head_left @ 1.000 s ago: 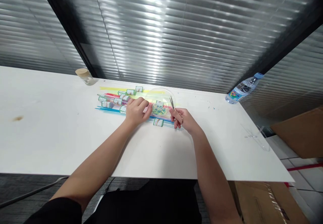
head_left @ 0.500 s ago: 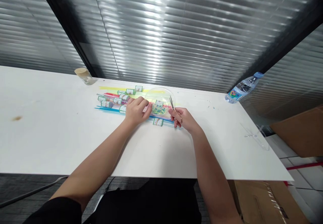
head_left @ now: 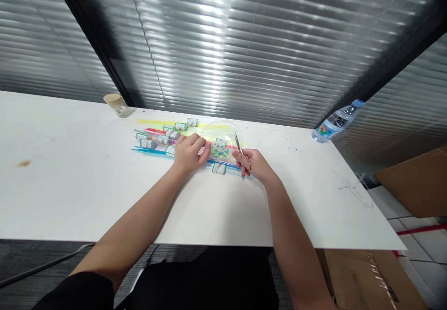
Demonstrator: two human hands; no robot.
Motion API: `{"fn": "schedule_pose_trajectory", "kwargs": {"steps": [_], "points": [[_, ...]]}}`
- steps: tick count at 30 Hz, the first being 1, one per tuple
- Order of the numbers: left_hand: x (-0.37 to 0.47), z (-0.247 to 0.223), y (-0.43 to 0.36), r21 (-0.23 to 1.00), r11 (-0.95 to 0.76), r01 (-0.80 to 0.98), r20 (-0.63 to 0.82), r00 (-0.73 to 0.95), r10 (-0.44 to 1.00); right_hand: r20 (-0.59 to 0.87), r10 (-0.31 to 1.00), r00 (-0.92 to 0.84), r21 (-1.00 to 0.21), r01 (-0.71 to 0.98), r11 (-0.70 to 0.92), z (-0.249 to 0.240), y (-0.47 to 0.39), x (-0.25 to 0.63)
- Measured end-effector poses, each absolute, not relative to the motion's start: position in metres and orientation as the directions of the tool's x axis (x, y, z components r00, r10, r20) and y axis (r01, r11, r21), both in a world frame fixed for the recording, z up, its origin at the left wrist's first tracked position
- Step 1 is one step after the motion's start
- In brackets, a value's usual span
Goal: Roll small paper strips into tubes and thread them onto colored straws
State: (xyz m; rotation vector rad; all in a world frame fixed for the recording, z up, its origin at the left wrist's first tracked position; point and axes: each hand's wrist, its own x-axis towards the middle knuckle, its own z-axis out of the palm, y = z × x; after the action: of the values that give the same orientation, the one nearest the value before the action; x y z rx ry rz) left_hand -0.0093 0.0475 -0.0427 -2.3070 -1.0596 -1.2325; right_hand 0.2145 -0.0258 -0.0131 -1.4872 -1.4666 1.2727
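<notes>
My right hand (head_left: 252, 163) holds a small pair of scissors (head_left: 239, 143) by the handles, with the blades pointing up and away. To its left, my left hand (head_left: 190, 152) rests with curled fingers over the colored thin sticks; whatever it grips is hidden beneath the fingers. Blue sticks (head_left: 150, 151), red sticks (head_left: 153, 131) and yellow sticks (head_left: 150, 121) lie in bundles wrapped with printed labels. Between my hands stands a clear round bowl (head_left: 228, 124) with small green, yellow and blue cut pieces (head_left: 220, 151) in it. One labelled wrapper (head_left: 219, 168) sits just below the bowl.
A jar with a tan lid (head_left: 117, 104) stands at the table's back left. On the right are a water bottle (head_left: 328, 127) and clear plastic strips (head_left: 352, 189). Blinds behind glass (head_left: 209, 44) border the back edge. Cardboard boxes (head_left: 366, 272) stand at the lower right.
</notes>
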Motion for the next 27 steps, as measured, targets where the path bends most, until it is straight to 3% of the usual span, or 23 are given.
{"fn": "schedule_pose_trajectory", "kwargs": {"steps": [27], "points": [[-0.0087,-0.0428,0.0473,0.053,-0.655,0.754,0.813,0.349,0.466,-0.196,0.975,-0.106,-0.958,0.235,-0.167,-0.0100,-0.0280,0.2081]]}}
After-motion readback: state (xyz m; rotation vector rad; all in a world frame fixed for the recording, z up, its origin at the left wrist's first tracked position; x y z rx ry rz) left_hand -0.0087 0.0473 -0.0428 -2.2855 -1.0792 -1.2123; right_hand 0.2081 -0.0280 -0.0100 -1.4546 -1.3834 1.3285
